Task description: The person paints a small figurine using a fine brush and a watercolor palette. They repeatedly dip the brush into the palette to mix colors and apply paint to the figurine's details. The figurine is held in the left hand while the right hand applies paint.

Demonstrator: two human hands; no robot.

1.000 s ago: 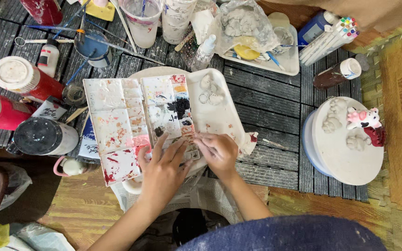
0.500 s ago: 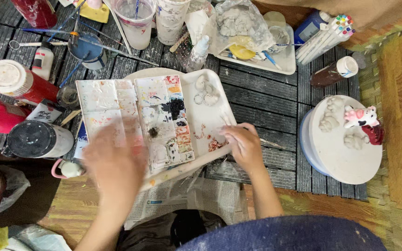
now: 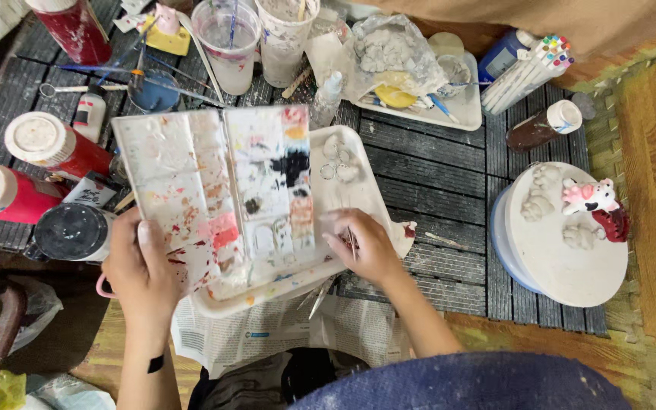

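A dark slatted counter (image 3: 434, 163) carried the painter's clutter, with sheets of newspaper (image 3: 267, 334) hanging off its near edge; at its centre lay a white tray (image 3: 358, 193), and across the tray's left side rested a paint-smeared palette (image 3: 214, 182), its wells stained black, pink and orange; to the right stood a round white stand (image 3: 563, 262) bearing pale clay pieces and a small pink-and-white figurine (image 3: 590, 197); along the left edge lay red paint bottles (image 3: 47, 148) and a black-capped jar (image 3: 70, 231); at the back stood a clear cup of cloudy water (image 3: 229, 42), and to the far right a bundle of coloured markers (image 3: 529, 72); the left hand (image 3: 142, 266) clasped the palette's near-left corner, its grip closed on the edge with the thumb laid on top; the right hand (image 3: 366, 247) rested on the tray's near-right part beside the palette, its grip pinched together on a thin brush (image 3: 351, 243); small unpainted clay pieces (image 3: 339, 159) sat in the tray above that hand.
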